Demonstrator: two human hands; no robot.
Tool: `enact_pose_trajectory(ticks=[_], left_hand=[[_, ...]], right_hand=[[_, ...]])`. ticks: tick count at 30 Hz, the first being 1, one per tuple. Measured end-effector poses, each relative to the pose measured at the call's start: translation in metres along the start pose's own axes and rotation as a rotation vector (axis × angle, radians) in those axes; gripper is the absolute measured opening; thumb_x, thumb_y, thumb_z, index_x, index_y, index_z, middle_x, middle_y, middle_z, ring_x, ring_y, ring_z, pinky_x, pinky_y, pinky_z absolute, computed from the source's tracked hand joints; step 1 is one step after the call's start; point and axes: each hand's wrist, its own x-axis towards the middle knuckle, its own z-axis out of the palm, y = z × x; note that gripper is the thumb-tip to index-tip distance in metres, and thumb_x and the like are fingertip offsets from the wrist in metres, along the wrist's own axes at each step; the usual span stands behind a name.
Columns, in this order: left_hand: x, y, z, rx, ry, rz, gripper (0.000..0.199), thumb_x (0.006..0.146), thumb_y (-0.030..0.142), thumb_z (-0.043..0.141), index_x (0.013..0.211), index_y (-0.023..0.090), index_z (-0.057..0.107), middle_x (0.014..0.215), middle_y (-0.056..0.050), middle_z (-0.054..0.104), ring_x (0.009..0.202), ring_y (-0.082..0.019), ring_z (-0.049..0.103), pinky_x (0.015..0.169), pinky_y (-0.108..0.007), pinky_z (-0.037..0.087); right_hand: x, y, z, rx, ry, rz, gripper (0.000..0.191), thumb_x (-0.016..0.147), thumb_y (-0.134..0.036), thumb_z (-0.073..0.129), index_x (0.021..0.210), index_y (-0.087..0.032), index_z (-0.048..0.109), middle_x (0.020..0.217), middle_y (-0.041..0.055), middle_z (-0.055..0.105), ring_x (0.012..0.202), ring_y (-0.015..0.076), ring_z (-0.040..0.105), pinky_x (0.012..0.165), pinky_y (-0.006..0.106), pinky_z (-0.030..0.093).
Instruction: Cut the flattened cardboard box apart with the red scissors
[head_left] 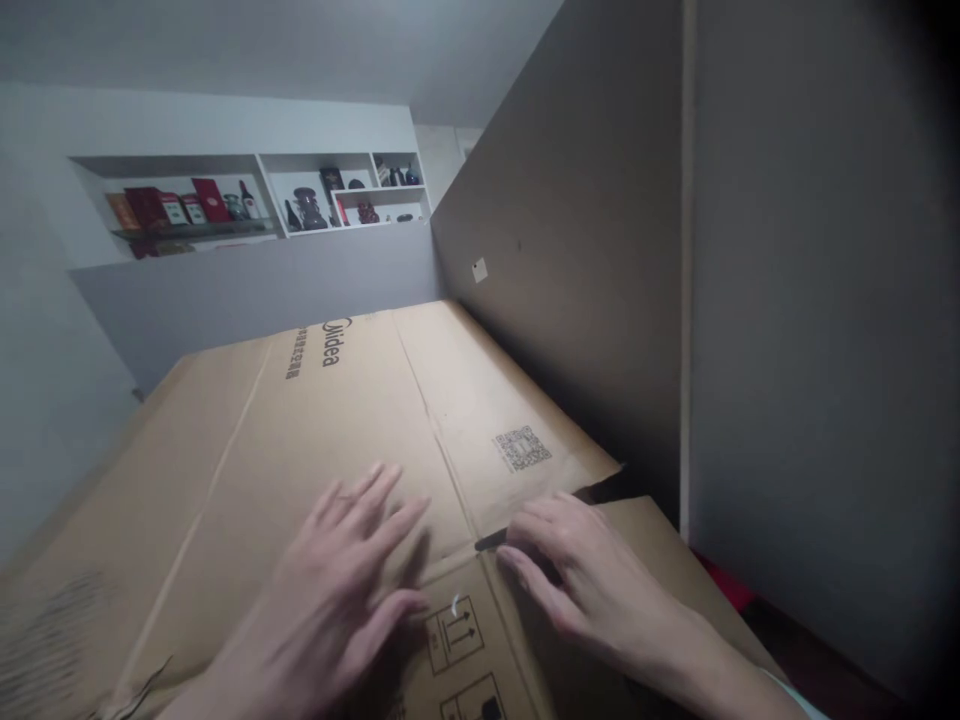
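The cardboard point(360, 415) spans the lower left and centre of the frame, probably light and stiff but prone to bending at its crease point(444, 450); its slit point(491, 541) should offer a hold. The left hand point(330, 575) spreads open; the right hand point(566, 560) curls there, grip unclear.

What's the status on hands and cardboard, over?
Left hand spread over cardboard. Right hand curled at slit, grip unclear. Cardboard creased, printed Midea. Tall panel close along right side.
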Motion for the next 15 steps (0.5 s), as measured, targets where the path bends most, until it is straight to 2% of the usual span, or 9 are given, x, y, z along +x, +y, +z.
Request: enact_pose_trajectory(ticks=[3,7,11,15], left_hand=[[0.032,0.020,0.004,0.013,0.007,0.040,0.069,0.085,0.071,0.038,0.140,0.030,0.044,0.142,-0.007,0.049,0.138,-0.034,0.034,0.113,-0.057,0.029],[0.060,0.027,0.015,0.016,-0.013,0.089,0.072,0.085,0.072,0.037,0.144,0.031,0.037,0.148,-0.007,0.041,0.140,-0.034,0.030,0.114,-0.059,0.026],[0.072,0.026,0.029,0.026,-0.148,0.107,0.075,0.083,0.074,0.040,0.147,0.039,0.025,0.155,-0.005,0.026,0.142,-0.036,0.024,0.112,-0.065,0.025],[0.098,0.034,0.038,0.002,-0.265,0.089,0.069,0.084,0.076,0.034,0.145,0.049,0.015,0.158,-0.003,0.009,0.146,-0.033,0.008,0.112,-0.069,0.015]], right_hand=[[-0.001,-0.003,0.001,0.050,0.048,-0.005,0.021,0.091,-0.022,0.047,0.071,-0.016,0.048,0.076,-0.0008,0.053,0.073,0.0138,0.043,0.074,0.032,0.029],[0.000,-0.007,0.004,0.106,0.111,-0.023,0.020,0.090,-0.018,0.046,0.070,-0.016,0.049,0.072,-0.0022,0.053,0.071,0.0129,0.044,0.076,0.033,0.028],[-0.001,-0.007,0.005,0.099,0.171,-0.033,0.023,0.090,-0.018,0.047,0.067,-0.016,0.047,0.068,-0.0030,0.050,0.067,0.0117,0.043,0.078,0.033,0.027],[0.000,-0.005,0.005,0.049,0.090,-0.022,0.025,0.090,-0.019,0.044,0.066,-0.016,0.046,0.066,-0.0025,0.049,0.065,0.0112,0.040,0.075,0.032,0.028]])
